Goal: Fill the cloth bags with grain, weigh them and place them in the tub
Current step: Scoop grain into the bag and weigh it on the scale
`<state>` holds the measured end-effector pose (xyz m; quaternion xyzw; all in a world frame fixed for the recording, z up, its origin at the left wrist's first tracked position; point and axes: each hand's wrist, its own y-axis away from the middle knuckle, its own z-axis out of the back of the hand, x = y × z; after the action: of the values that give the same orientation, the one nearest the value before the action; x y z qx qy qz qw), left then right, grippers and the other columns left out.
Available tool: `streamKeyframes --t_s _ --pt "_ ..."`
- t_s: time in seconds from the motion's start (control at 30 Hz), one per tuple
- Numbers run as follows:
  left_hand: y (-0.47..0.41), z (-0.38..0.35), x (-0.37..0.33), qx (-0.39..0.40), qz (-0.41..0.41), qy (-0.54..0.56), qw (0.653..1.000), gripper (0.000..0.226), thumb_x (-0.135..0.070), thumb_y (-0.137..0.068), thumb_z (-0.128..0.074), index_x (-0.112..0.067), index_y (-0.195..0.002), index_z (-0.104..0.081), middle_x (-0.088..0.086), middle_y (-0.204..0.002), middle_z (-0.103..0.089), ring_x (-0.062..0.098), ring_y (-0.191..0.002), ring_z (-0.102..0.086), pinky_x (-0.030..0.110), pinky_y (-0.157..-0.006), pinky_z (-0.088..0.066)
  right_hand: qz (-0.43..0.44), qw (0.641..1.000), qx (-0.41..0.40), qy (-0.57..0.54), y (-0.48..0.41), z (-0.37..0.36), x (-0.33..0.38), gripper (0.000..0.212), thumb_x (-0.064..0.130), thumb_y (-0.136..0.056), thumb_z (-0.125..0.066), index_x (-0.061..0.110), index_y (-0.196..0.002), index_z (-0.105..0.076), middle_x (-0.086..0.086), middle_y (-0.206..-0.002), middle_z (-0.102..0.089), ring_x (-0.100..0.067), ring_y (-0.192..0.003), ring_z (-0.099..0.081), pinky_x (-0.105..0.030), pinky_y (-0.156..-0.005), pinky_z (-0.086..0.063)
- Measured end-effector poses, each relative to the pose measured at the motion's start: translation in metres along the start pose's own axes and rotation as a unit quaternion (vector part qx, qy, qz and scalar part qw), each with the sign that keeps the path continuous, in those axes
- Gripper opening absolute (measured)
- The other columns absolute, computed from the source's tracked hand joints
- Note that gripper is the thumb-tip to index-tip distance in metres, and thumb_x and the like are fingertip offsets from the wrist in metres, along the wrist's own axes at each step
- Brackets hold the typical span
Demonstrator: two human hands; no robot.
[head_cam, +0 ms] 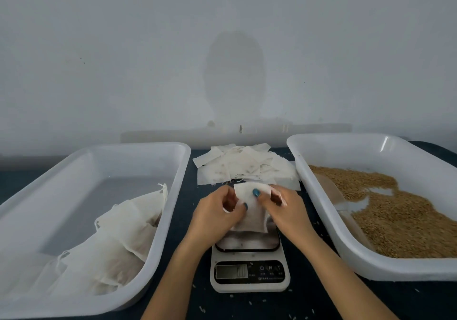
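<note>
— Where's the cloth bag (pixel 250 206)?
— Over the scale (pixel 249 274), pinched by both hands: left hand (pixel 216 217) on its left edge, right hand (pixel 286 209) on its right.
— Its long axis?
— Running away from the person, far end toward the heap of empty bags (pixel 247 169). On the desk (pixel 189 191), the tub (pixel 170 211) sits left and the grain tray (pixel 319 206) right.

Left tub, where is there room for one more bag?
The left tub has bare floor at its far left, between its back wall, left wall and the filled bags heaped towards the near right. The strip right of it is crowded: empty bags, left hand and right hand holding a cloth bag, and the scale.
</note>
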<state>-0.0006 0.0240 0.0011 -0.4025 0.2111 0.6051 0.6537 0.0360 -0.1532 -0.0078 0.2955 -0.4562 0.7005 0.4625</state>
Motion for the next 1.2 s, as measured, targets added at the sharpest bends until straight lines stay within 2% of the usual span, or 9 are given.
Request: streamKeyframes --t_s 0.1,0.17,0.27,0.4,0.47,0.6,1.03,1.13,1.2 --pt "-0.002 -0.003 0.007 0.012 0.017 -0.040 0.999 0.012 -0.036 -0.085 -0.067 -0.034 -0.090 -0.056 -0.015 -0.087 -0.064 0.002 -0.087 -0.059 0.023 -0.074 -0.050 0.024 0.999 -0.001 0.044 0.004 -0.002 -0.014 0.018 0.037 -0.094 -0.062 0.034 -0.077 -0.063 0.010 -0.069 -0.060 -0.012 -0.076 -0.056 -0.027 -0.066 -0.041" --pt "-0.005 -0.005 0.011 0.005 0.031 0.025 0.999 0.020 -0.034 -0.086 -0.069 -0.032 -0.102 -0.057 -0.016 -0.100 -0.065 -0.001 -0.097 -0.060 0.017 -0.078 -0.049 0.030 0.999 -0.007 0.029 0.006 -0.002 -0.020 0.020 0.040 -0.095 -0.057 0.037 -0.076 -0.060 0.013 -0.071 -0.059 -0.014 -0.080 -0.054 -0.027 -0.070 -0.039" --pt "-0.009 -0.009 0.014 -0.007 0.071 0.132 0.989 0.028 -0.031 -0.091 -0.068 -0.029 -0.115 -0.055 -0.013 -0.112 -0.066 -0.006 -0.101 -0.062 0.009 -0.078 -0.047 0.028 0.998 -0.034 0.047 0.008 -0.001 -0.032 0.022 0.034 -0.098 -0.053 0.024 -0.103 -0.071 0.012 -0.098 -0.068 -0.013 -0.103 -0.056 -0.026 -0.085 -0.044" --pt "-0.011 -0.013 0.021 -0.016 0.084 0.149 0.985 0.037 -0.035 -0.095 -0.062 -0.028 -0.130 -0.050 -0.013 -0.112 -0.068 0.001 -0.105 -0.063 0.017 -0.087 -0.047 0.002 0.998 -0.062 0.028 0.006 0.004 -0.038 0.024 0.029 -0.102 -0.047 0.019 -0.110 -0.068 0.005 -0.105 -0.069 -0.019 -0.107 -0.060 -0.043 -0.094 -0.049" --pt "-0.013 -0.013 0.024 -0.033 0.068 0.145 0.987 0.033 -0.031 -0.097 -0.060 -0.026 -0.129 -0.053 -0.010 -0.112 -0.070 0.003 -0.104 -0.065 0.021 -0.089 -0.051 0.001 0.997 -0.072 0.031 0.006 0.005 -0.038 0.023 0.027 -0.102 -0.047 0.019 -0.110 -0.067 0.004 -0.105 -0.068 -0.019 -0.105 -0.060 -0.046 -0.093 -0.049" --pt "-0.015 -0.014 0.027 -0.045 0.059 0.139 0.987 0.024 -0.028 -0.098 -0.058 -0.030 -0.122 -0.057 -0.010 -0.110 -0.070 -0.002 -0.094 -0.067 0.011 -0.076 -0.049 0.012 0.996 -0.074 0.051 0.008 0.004 -0.036 0.022 0.024 -0.102 -0.046 0.019 -0.109 -0.066 0.003 -0.103 -0.067 -0.019 -0.105 -0.059 -0.045 -0.093 -0.048" --pt "-0.014 -0.013 0.028 -0.044 0.064 0.096 0.992 0.024 -0.029 -0.101 -0.053 -0.023 -0.123 -0.058 0.000 -0.118 -0.068 0.011 -0.108 -0.062 0.034 -0.097 -0.049 0.018 0.994 -0.090 0.052 0.010 0.007 -0.030 0.024 0.025 -0.103 -0.044 0.019 -0.108 -0.066 0.005 -0.101 -0.067 -0.017 -0.102 -0.059 -0.044 -0.091 -0.048" --pt "-0.010 -0.014 0.025 -0.013 0.044 0.039 0.998 0.026 -0.031 -0.102 -0.048 -0.029 -0.126 -0.059 -0.009 -0.104 -0.064 0.019 -0.117 -0.053 0.042 -0.103 -0.043 0.017 0.995 -0.087 0.051 0.009 0.008 -0.031 0.021 0.024 -0.102 -0.047 0.019 -0.108 -0.066 0.005 -0.102 -0.068 -0.018 -0.102 -0.059 -0.045 -0.090 -0.048" --pt "-0.008 -0.015 0.023 -0.016 0.033 0.026 0.999 0.023 -0.031 -0.103 -0.048 -0.035 -0.121 -0.062 -0.010 -0.098 -0.059 0.010 -0.116 -0.048 0.034 -0.101 -0.044 0.013 0.996 -0.074 0.046 0.009 0.007 -0.031 0.017 0.020 -0.099 -0.052 0.020 -0.110 -0.066 0.007 -0.104 -0.067 -0.018 -0.104 -0.060 -0.046 -0.091 -0.049"
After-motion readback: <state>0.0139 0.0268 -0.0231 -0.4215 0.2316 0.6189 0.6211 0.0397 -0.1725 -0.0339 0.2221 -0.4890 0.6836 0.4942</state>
